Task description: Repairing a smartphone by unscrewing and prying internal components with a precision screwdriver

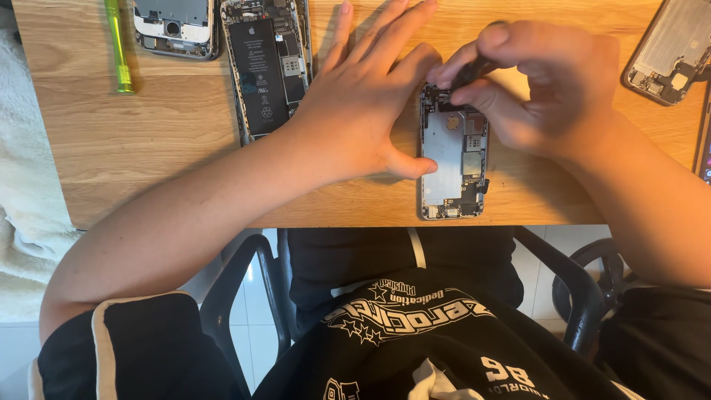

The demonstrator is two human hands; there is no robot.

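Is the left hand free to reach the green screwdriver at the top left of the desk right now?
Probably yes. The left hand lies flat, bracing the opened phone and holding nothing. The green screwdriver lies in the open on the desk; only the other opened phone with its battery sits between, easily passed over.

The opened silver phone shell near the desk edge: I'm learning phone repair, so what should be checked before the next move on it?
1. Opened silver phone shell lies flat on the wooden desk: ok.
2. Left hand steadies it, thumb against its left edge: ok.
3. Right hand grips a dark tool at the shell's top end: ok.
4. Tool tip seated on its part: cannot tell, fingers hide it.
5. Shell well clear of the desk edge: not ok, its bottom end lies right at the edge.
6. Green translucent screwdriver and second opened phone with black battery lie apart from the work: ok.
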